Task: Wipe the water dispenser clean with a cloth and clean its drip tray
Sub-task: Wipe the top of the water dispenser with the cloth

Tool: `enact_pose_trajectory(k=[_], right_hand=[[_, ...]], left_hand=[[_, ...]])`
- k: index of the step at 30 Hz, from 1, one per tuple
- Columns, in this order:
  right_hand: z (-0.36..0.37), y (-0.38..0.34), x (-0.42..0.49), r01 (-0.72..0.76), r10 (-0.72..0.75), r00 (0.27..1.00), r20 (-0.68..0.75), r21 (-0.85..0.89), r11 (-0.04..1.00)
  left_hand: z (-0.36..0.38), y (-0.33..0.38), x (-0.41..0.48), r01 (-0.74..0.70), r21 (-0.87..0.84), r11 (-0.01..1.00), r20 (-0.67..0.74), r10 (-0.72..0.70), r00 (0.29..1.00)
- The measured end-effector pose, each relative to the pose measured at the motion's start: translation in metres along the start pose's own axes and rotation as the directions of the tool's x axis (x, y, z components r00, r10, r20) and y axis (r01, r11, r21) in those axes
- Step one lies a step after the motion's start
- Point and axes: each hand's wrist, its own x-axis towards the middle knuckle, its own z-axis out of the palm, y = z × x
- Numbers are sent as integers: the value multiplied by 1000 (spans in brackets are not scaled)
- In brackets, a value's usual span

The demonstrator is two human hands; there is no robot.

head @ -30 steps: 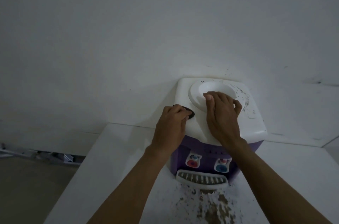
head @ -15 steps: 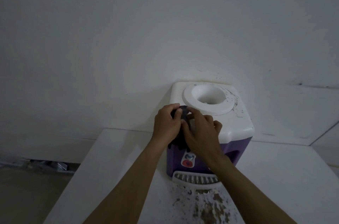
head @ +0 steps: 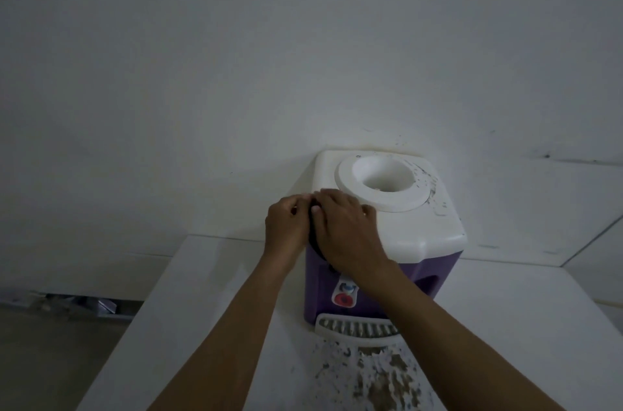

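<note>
A small water dispenser (head: 435, 235) with a white top and purple body stands on a white table (head: 202, 292) against the wall. Its round bottle well is uncovered, with dark specks on the top's right side. A slotted white drip tray (head: 357, 329) sits at its foot. My left hand (head: 286, 228) and my right hand (head: 344, 232) meet at the dispenser's front left corner. Both pinch a dark cloth (head: 315, 242), which is mostly hidden between them. A red tap (head: 344, 298) shows under my right wrist.
Brown dirt and crumbs (head: 381, 377) are scattered on the table in front of the drip tray. The white wall rises directly behind the dispenser. Some clutter (head: 84, 306) lies on the floor at the left, beyond the table's edge.
My right hand left the top of the bottle well and came down left to join the left hand on the cloth. The well is now uncovered.
</note>
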Motion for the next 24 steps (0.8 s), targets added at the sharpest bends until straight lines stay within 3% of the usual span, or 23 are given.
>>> enact_pose_trajectory(k=[3, 8, 15, 24], right_hand=[[19, 0, 1, -50, 57, 996, 62, -110, 993], [25, 11, -2, 40, -28, 998, 50, -264, 964], [11, 37, -24, 26, -33, 999, -25, -241, 970], [-5, 71, -59, 11, -41, 991, -126, -233, 972]], left_hand=[[-3, 0, 1, 53, -113, 992, -20, -56, 998], [4, 0, -2, -179, 125, 976, -93, 191, 977], [22, -11, -10, -437, 173, 883, -103, 457, 883], [20, -29, -27, -485, 202, 851, -22, 499, 866]])
